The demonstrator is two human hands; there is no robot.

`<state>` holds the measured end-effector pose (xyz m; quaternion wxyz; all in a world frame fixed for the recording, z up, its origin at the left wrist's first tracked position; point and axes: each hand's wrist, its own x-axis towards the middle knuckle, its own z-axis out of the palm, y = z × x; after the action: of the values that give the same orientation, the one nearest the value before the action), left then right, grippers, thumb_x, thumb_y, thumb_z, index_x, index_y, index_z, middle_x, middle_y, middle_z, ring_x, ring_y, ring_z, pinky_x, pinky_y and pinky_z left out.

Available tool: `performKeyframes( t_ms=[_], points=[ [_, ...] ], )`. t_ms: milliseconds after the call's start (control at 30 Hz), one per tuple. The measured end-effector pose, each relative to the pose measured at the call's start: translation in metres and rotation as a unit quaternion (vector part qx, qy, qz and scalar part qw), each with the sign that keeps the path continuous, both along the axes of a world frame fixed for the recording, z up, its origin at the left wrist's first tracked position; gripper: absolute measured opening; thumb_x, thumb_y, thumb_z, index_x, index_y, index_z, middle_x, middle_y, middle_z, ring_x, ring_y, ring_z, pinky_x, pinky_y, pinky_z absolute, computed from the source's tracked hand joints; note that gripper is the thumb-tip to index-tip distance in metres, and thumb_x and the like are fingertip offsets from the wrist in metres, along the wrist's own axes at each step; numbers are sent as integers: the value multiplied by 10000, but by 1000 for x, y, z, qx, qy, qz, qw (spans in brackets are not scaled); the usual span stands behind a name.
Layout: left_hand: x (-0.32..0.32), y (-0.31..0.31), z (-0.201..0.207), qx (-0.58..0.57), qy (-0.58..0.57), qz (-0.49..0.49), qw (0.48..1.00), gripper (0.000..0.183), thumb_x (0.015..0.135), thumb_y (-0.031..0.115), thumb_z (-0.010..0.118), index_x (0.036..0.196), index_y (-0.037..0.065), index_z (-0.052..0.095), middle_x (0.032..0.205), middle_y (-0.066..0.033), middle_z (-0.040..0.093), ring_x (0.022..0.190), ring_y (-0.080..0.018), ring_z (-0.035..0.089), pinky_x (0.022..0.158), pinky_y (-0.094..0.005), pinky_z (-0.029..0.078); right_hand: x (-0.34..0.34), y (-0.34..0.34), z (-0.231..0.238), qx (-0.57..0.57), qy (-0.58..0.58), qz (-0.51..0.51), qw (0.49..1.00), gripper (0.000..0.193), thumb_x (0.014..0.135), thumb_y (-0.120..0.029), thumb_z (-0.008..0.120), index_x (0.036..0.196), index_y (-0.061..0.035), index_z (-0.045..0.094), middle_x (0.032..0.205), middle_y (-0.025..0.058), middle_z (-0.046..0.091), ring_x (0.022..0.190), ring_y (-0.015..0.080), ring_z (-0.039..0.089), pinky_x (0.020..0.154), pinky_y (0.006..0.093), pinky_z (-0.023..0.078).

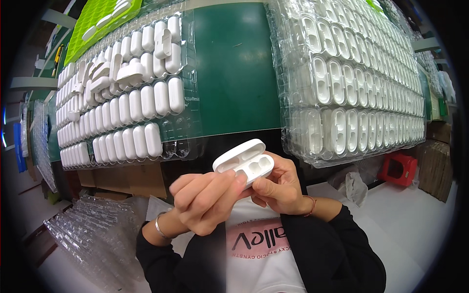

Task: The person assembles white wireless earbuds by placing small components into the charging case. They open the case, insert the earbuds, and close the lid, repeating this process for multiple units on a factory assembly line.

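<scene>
A white earbud charging case (pixel 244 162) with its lid raised is held in front of my chest, its two hollows facing up. My right hand (pixel 279 184) grips it from the right side, thumb along the near edge. Over the left end lie the bent fingers of my left hand (pixel 207 198), fingertips at the case's hollow. To the left, a clear tray holds rows of closed white cases (pixel 128 110), with several loose white case parts (pixel 129 72) heaped on top. On the right stands a stack of clear trays filled with opened white case pieces (pixel 364 83).
Between the trays runs the green tabletop (pixel 234 68). A bright green tray (pixel 95 27) with white parts sits at the far left. Below the table are empty clear trays (pixel 95 239), a cardboard box (pixel 129 179) and a red plastic item (pixel 398 169).
</scene>
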<state>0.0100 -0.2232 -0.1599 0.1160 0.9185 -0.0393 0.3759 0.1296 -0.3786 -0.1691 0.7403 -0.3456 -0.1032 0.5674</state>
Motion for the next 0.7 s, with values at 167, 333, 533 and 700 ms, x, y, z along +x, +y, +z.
performKeyframes(
  t_ms=[167, 333, 533, 700],
  points=[
    [-8, -10, 0, -196, -28, 69, 978, 557, 939, 504, 621, 1200, 13, 575, 1125, -139, 533, 1043, -274, 490, 846, -351, 434, 9, -5, -8, 87, -207, -53, 973, 485, 878, -4, 730, 1317, 71, 538, 995, 97, 685, 784, 117, 646, 600, 256, 520],
    [-15, -14, -2, -436, 49, 24, 898, 521, 1033, 429, 438, 1182, -49, 583, 1128, -197, 570, 1024, -292, 533, 872, -384, 447, 20, 1, -11, 85, -436, -15, 896, 455, 759, -87, 850, 1158, 20, 658, 1021, 128, 715, 854, 219, 714, 717, 289, 553],
    [-10, -12, 3, -455, 83, -11, 887, 403, 1044, 310, 435, 1114, -33, 635, 1043, -170, 632, 939, -279, 575, 835, -373, 465, 15, 5, -12, 102, -461, -41, 881, 429, 741, -81, 836, 1131, 2, 677, 988, 122, 723, 834, 248, 724, 690, 297, 570],
    [-7, -12, 2, -405, 90, -32, 909, 312, 1015, 194, 440, 1090, -22, 652, 1024, -158, 647, 922, -287, 580, 813, -383, 469, 15, 8, -14, 125, -510, -79, 847, 403, 743, -57, 799, 1126, -7, 683, 967, 121, 728, 810, 249, 735, 642, 296, 580]
  ],
)
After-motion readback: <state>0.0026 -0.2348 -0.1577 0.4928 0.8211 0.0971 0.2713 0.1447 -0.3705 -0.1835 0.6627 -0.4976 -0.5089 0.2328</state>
